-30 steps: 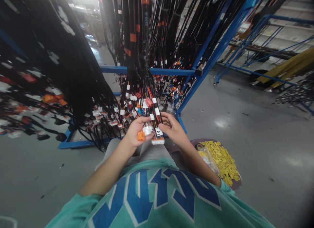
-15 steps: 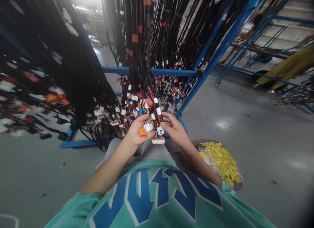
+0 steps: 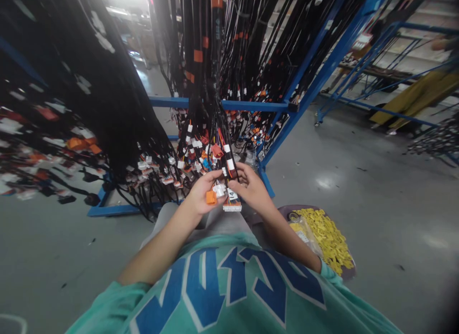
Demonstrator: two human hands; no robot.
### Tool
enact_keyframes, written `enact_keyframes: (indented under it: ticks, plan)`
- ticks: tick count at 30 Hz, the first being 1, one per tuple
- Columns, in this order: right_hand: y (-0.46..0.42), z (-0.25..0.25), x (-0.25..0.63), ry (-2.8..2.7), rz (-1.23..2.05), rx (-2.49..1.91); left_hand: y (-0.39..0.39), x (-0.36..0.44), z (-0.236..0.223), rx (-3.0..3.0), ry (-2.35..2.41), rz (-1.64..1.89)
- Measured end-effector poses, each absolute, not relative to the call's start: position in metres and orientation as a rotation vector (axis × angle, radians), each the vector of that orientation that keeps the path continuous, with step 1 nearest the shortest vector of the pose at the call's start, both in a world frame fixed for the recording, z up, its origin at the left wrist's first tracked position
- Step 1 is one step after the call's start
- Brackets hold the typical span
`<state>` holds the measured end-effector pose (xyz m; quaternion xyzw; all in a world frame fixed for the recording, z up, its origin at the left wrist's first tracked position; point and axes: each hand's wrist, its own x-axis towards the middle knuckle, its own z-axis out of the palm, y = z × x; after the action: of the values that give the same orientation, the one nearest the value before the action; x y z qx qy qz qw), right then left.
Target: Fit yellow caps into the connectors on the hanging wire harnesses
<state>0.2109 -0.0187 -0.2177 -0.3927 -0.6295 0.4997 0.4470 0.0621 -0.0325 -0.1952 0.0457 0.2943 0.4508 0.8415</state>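
Observation:
My left hand [image 3: 201,194] is curled around wire ends, with a white connector [image 3: 219,190] at its fingers and an orange connector [image 3: 211,197] against its palm. My right hand [image 3: 254,189] closes on a black-wrapped wire branch, its thumb on a white label [image 3: 233,194]. Below that label hangs a wide white connector [image 3: 232,207] with many coloured wires. A red connector [image 3: 217,150] and white-taped wires [image 3: 228,157] lie just above both hands. The fingertips of my right hand are partly hidden behind the wires.
Black cable bundles [image 3: 118,85] hang from a blue metal rack [image 3: 258,105], ending in clusters of connectors. On the right, a tray of yellow parts [image 3: 324,236] holds a tape roll and a plastic bag. A person in yellow-brown trousers [image 3: 412,97] stands beside another blue frame.
My right thumb has slid left along the labelled branch, and the label has tilted. The white and orange connectors have shifted slightly right in my left hand.

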Motion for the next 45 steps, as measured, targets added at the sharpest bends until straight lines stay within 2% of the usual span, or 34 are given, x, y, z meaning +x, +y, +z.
enact_keyframes:
  ticks: [11,20,26,32,34,36,41,45]
  plan:
    - [-0.016,-0.208,0.212,-1.197,1.74,-0.9,-0.041,0.055,-0.208,0.54,0.776,1.087]
    - [-0.008,-0.214,0.22,-1.111,1.768,-0.885,-0.037,0.036,-0.21,0.68,0.89,0.94]
    - [-0.005,-0.219,0.217,-1.203,1.645,-0.993,-0.036,0.025,-0.209,0.754,0.598,0.771]
    - [-0.008,-0.228,0.211,-1.511,0.944,-1.181,-0.041,0.042,-0.197,0.27,0.409,0.955]
    - [-0.017,-0.23,0.21,-1.538,0.825,-1.191,-0.04,0.047,-0.191,0.147,0.383,1.069]
    - [-0.03,-0.23,0.208,-1.571,0.863,-1.154,-0.036,0.053,-0.187,0.066,0.362,1.155]
    - [-0.059,-0.226,0.197,-1.605,1.238,-0.996,-0.025,0.067,-0.185,0.027,0.424,1.334]
    - [-0.06,-0.219,0.197,-1.538,1.07,-1.04,-0.023,0.067,-0.188,0.151,0.596,1.309]
